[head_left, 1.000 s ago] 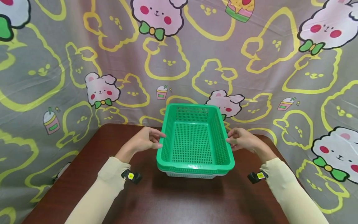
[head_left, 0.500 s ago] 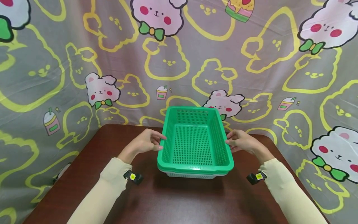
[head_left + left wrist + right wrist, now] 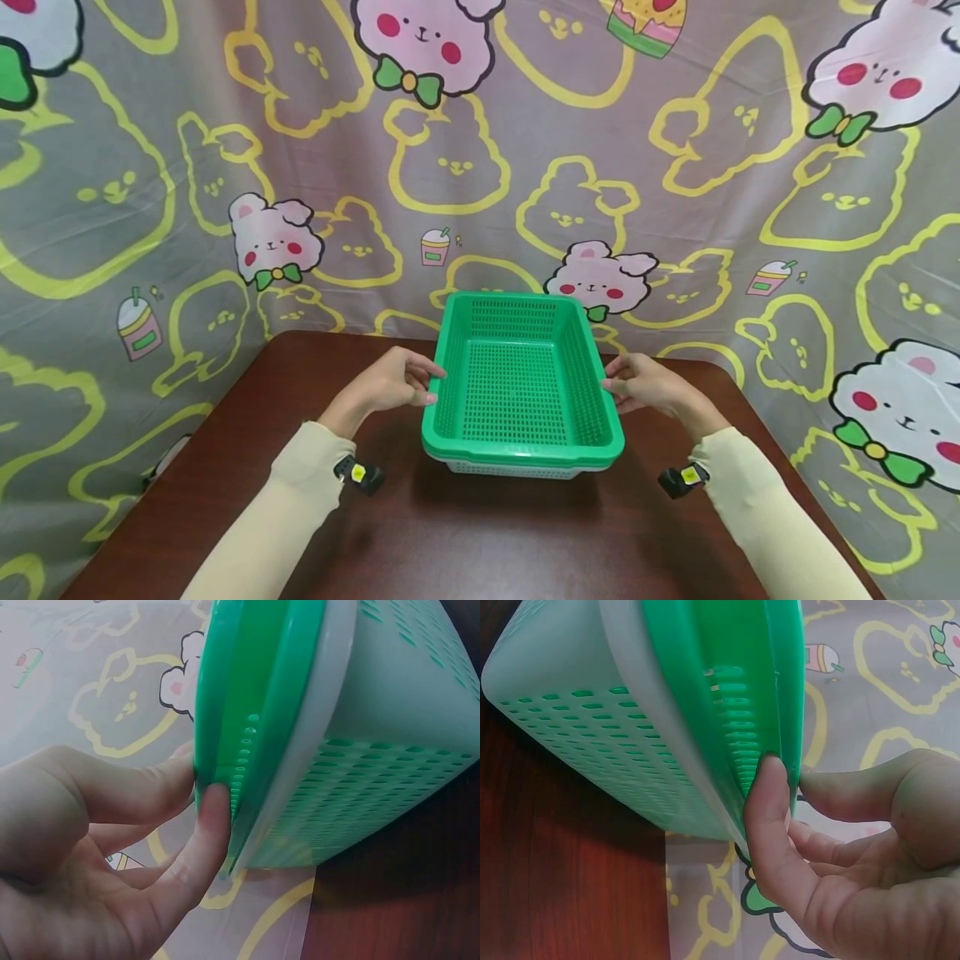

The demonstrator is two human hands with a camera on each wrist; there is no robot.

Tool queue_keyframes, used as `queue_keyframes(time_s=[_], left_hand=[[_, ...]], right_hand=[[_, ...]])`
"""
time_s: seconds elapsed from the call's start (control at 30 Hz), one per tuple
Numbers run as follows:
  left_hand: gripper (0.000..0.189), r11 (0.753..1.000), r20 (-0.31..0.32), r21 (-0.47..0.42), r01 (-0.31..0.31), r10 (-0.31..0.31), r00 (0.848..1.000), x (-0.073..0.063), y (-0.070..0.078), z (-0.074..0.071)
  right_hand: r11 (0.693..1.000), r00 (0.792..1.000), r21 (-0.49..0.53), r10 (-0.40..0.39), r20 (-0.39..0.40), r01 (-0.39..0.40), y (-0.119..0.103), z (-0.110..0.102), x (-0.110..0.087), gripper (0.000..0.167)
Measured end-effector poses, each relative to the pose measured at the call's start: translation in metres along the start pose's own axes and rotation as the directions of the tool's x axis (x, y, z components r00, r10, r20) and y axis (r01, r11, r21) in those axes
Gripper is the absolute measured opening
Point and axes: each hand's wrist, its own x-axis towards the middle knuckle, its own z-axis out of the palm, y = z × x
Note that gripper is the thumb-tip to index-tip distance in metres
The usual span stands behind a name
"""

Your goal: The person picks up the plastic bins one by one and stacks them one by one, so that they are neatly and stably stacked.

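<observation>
1. Cartoon-print backdrop cloth (image 3: 150,167), grey with yellow outlines and pink bears, hanging behind and draping past the edges from 9 through 12 to 3 o'clock
2. Dark brown tabletop (image 3: 487,542), filling the lower half of the head view, far edge meeting the cloth at 12 o'clock
3. Green basket (image 3: 521,379), perforated plastic, sitting at centre of the tabletop toward 12 o'clock, nested inside a white basket (image 3: 517,469) whose wall peeks out beneath the near rim at 6 o'clock
4. Long axis of the green basket running 6 to 12 o'clock, away from the wearer; open mouth facing up, rim seemingly tipped slightly so the far end looks higher, though hard to be sure
5. Left hand (image 3: 393,383) at 9 o'clock of the basket, grip pinching the green rim between thumb and fingers (image 3: 214,825)
6. Right hand (image 3: 645,383) at 3 o'clock, grip likewise pinching the green rim, fingertips (image 3: 769,787) pressed under its lip
7. Judged step: separating the green basket from the white one, both long sides held; next move likely calling for an even, straight lift on both sides so the lower basket stays down rather than riding up, jammed
</observation>
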Motion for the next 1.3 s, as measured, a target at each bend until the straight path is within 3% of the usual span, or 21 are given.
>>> queue_keyframes(time_s=[0.27, 0.8, 1.1, 1.3], left_hand=[[0.035, 1.0, 0.002, -0.015, 0.022, -0.022, 1.0, -0.0004, -0.0029, 0.001], [0.036, 0.999, -0.057, -0.022, 0.03, -0.031, 0.998, -0.002, -0.0075, 0.0047], [0.04, 0.986, -0.015, -0.144, 0.08, -0.083, 0.996, -0.0035, -0.0063, 0.0063], [0.04, 0.983, -0.012, -0.153, 0.098, -0.101, 0.995, -0.0019, -0.0063, 0.0087]], right_hand=[[1.0, 1.0, 0.0, -0.004, 0.018, 0.004, 0.0048, 0.0038, 0.0, 0.034], [1.0, 1.0, -0.013, 0.006, 0.006, -0.006, 0.0077, 0.0079, -0.0026, 0.039], [1.0, 1.0, -0.014, 0.023, 0.012, -0.023, 0.0092, 0.0098, -0.0044, 0.044], [0.999, 1.0, -0.03, 0.027, 0.006, -0.027, 0.0094, 0.0096, -0.0066, 0.047]])
